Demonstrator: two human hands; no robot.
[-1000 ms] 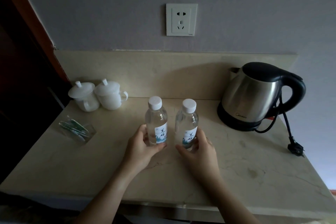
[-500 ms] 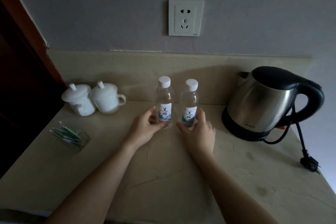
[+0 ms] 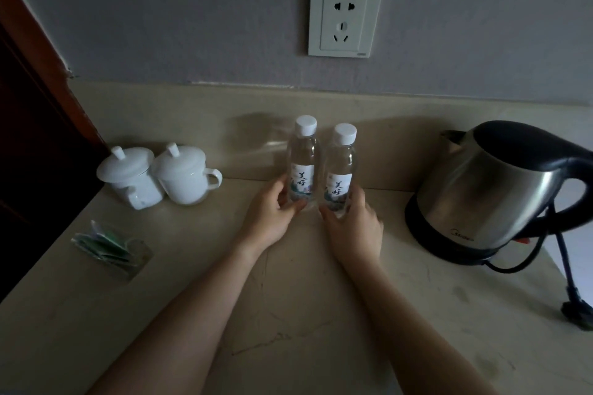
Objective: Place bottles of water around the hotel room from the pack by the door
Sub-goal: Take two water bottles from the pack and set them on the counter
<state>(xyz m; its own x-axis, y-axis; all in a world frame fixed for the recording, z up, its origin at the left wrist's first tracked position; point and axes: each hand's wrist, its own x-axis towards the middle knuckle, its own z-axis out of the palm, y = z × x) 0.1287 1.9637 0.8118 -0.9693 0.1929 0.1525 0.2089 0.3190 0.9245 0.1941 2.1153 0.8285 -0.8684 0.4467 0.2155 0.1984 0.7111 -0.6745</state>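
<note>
Two small clear water bottles with white caps and white labels stand upright side by side near the back of a beige marble counter [image 3: 288,314]. My left hand [image 3: 272,215] grips the base of the left bottle [image 3: 303,160]. The base of the right bottle [image 3: 340,170] is held by my right hand [image 3: 353,224]. Both bottles stand close to the backsplash, labels facing me.
Two white lidded cups [image 3: 160,176] stand at the back left. A clear holder with green sachets [image 3: 109,247] lies left of my arms. A steel kettle [image 3: 494,192] with a black cord and plug [image 3: 574,311] sits right. A wall socket [image 3: 345,19] is above.
Both hands have slid the two bottles away from me, from mid-counter to near the backsplash. The bottles stay upright and side by side.
</note>
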